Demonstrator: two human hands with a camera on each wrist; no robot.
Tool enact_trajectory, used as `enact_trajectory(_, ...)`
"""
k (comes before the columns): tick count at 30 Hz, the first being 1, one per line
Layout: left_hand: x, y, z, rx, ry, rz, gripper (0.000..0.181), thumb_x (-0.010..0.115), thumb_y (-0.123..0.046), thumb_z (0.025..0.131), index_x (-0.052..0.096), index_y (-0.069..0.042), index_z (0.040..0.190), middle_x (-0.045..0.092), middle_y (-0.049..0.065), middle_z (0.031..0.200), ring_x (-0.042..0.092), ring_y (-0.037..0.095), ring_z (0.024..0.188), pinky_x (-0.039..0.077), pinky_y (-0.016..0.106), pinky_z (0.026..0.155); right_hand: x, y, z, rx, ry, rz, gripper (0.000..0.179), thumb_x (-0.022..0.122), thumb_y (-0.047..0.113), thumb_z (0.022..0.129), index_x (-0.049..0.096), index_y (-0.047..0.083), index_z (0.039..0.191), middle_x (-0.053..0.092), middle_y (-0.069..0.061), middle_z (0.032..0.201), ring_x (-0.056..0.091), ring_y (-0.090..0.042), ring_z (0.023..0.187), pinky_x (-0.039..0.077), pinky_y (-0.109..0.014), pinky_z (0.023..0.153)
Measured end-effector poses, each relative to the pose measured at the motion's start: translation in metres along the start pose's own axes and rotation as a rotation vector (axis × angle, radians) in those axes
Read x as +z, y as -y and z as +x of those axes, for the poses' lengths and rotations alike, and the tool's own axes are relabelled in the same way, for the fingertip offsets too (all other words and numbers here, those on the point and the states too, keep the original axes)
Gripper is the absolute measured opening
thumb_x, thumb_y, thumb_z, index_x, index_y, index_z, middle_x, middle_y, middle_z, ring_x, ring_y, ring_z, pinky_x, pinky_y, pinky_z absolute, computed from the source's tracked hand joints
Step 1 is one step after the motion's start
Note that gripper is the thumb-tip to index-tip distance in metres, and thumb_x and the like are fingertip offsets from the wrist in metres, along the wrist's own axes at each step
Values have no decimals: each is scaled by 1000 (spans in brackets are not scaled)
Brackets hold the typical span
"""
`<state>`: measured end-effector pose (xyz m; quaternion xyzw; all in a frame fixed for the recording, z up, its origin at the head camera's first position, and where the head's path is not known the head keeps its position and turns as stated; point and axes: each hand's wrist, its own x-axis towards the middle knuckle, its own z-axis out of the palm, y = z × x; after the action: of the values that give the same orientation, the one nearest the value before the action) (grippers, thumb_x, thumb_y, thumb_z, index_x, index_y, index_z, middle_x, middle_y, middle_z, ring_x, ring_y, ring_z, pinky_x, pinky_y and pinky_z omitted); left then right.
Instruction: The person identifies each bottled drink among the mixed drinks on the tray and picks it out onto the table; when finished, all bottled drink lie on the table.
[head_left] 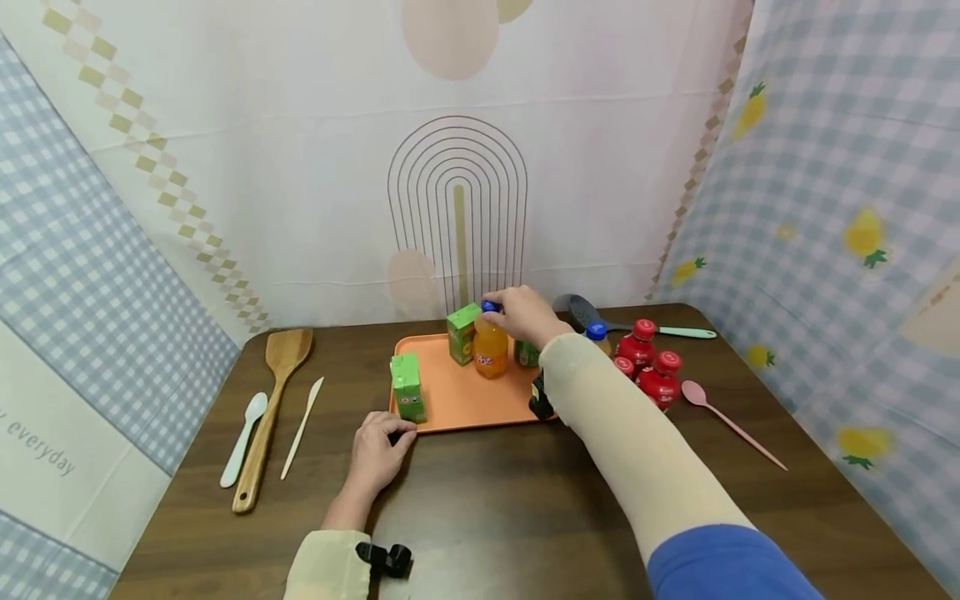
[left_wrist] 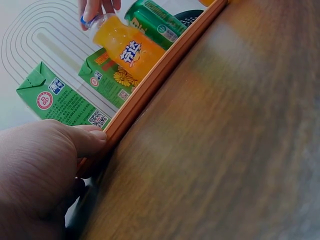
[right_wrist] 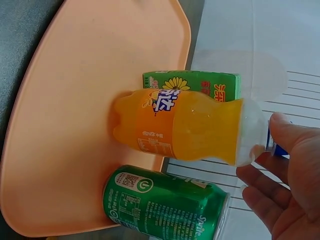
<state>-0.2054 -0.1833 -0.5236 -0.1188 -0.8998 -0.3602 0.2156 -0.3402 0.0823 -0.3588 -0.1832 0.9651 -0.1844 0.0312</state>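
Note:
An orange tray [head_left: 465, 408] lies on the dark wooden table. My right hand [head_left: 525, 313] pinches the blue cap of an orange soda bottle [head_left: 491, 348], which stands upright on the tray. Beside that bottle are a green drink carton [head_left: 461, 335] and a green Sprite can [right_wrist: 165, 205]. Another green carton [head_left: 408, 388] is at the tray's front left corner. There my left hand [head_left: 378, 450] grips the rim, its thumb [left_wrist: 90, 141] on top in the left wrist view; its other fingers are mostly hidden.
Several red bottles [head_left: 660, 382] and a blue-capped bottle [head_left: 597, 332] stand right of the tray, partly behind my right arm. A slotted ladle [head_left: 583, 312] and pink spoon [head_left: 693, 392] lie nearby. Left are a wooden spatula [head_left: 288, 352], white spoon [head_left: 238, 450] and pale knife [head_left: 303, 427].

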Motion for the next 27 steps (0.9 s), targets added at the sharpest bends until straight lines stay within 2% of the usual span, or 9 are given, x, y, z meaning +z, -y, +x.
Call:
enact_trajectory(9, -2, -2, 0, 20, -14, -11, 6, 79, -8, 79, 76, -12, 76, 68, -3, 80, 58, 20, 88, 46, 40, 81, -2, 3, -6, -6, 13, -22, 46, 54, 36, 98, 50, 20, 141, 53, -9, 138, 54, -27, 119, 45, -42, 97)
enact_trajectory(14, -1, -2, -3, 8, -6, -6, 6, 79, -8, 79, 75, -13, 77, 68, -3, 81, 58, 20, 89, 46, 40, 81, 0, 5, -13, -19, 11, -17, 47, 55, 35, 98, 50, 19, 141, 55, -8, 136, 55, -26, 118, 46, -42, 97)
enact_trajectory(27, -1, -1, -3, 22, -20, -17, 6, 79, -7, 78, 75, -12, 76, 69, -2, 81, 58, 21, 89, 46, 40, 82, 3, 8, -29, -7, 15, -10, 48, 54, 37, 98, 48, 23, 143, 54, -5, 138, 57, -22, 115, 48, -40, 94)
